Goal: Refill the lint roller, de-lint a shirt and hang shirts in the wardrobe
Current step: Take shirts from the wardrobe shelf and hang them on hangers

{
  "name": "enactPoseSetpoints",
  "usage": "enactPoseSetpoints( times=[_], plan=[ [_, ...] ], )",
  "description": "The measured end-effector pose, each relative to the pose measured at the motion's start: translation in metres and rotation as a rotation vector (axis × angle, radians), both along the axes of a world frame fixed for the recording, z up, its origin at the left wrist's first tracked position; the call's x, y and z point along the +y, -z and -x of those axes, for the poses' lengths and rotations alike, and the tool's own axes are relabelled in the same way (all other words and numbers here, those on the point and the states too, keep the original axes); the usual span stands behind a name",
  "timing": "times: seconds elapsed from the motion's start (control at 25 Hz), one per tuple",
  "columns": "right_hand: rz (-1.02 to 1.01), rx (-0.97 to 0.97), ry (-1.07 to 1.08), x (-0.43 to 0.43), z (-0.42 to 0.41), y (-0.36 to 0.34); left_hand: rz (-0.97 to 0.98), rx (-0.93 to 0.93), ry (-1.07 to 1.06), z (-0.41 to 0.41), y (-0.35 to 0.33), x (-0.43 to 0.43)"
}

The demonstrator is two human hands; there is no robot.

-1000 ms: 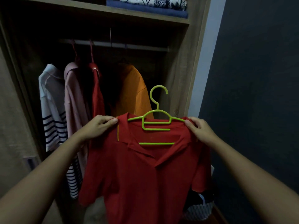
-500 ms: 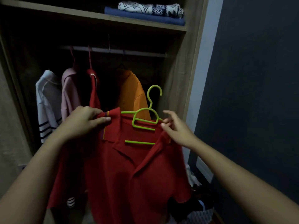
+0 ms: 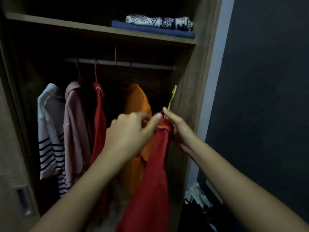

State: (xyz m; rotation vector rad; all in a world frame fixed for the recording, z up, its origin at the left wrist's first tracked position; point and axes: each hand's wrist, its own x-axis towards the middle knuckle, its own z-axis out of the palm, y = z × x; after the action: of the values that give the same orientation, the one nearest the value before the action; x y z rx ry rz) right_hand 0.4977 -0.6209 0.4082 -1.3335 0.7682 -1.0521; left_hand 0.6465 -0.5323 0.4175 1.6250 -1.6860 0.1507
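**At the wardrobe's right end: red shirt held up, hook not yet on the rail**

Below the right end of the rail (image 3: 142, 64), in the head view, I have the red shirt (image 3: 153, 181) bunched edge-on between both hands. It hangs well under the bar and close to the wardrobe's right side panel (image 3: 189, 97). The left hand (image 3: 132, 131) pinches the collar top between thumb and curled fingers. The right hand (image 3: 179, 129) wraps the same bunch from the far side, just under the green hanger (image 3: 172, 99), whose hook pokes up past the fingers. Cloth hides how much of the hanger sits inside the shoulders, so I cannot tell.

My worries from here are judgements. The grip looks to be more on cloth than on plastic, so the hanger could slip out of one shoulder on the lift and the shirt would drop. The hook stands near the side panel and could knock it. The free rail lies between the orange shirt (image 3: 137, 101) and that panel. Pushing into that narrow gap could drag the orange shirt askew.
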Motion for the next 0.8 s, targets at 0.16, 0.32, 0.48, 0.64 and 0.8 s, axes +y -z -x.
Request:
enactPoseSetpoints(
  times=[0.16, 0.32, 0.48, 0.64, 0.8],
  plan=[
    [0.038, 0.152, 0.147, -0.024, 0.004, -0.004, -0.057, -0.015, -0.054, -0.013, -0.016, -0.109],
    [0.073, 0.232, 0.194, -0.049, 0.011, -0.009, -0.204, -0.062, -0.02, -0.01, -0.023, -0.2],
    [0.07, 0.266, 0.259, -0.081, 0.011, -0.02, -0.139, -0.032, -0.179, -0.035, -0.013, -0.232],
    [0.095, 0.325, 0.288, -0.123, -0.005, -0.041, 0.053, 0.08, -0.029, -0.066, 0.009, -0.23],
    [0.177, 0.441, 0.301, -0.172, -0.033, -0.075, -0.065, 0.119, 0.124, -0.053, 0.004, -0.23]
  ],
)
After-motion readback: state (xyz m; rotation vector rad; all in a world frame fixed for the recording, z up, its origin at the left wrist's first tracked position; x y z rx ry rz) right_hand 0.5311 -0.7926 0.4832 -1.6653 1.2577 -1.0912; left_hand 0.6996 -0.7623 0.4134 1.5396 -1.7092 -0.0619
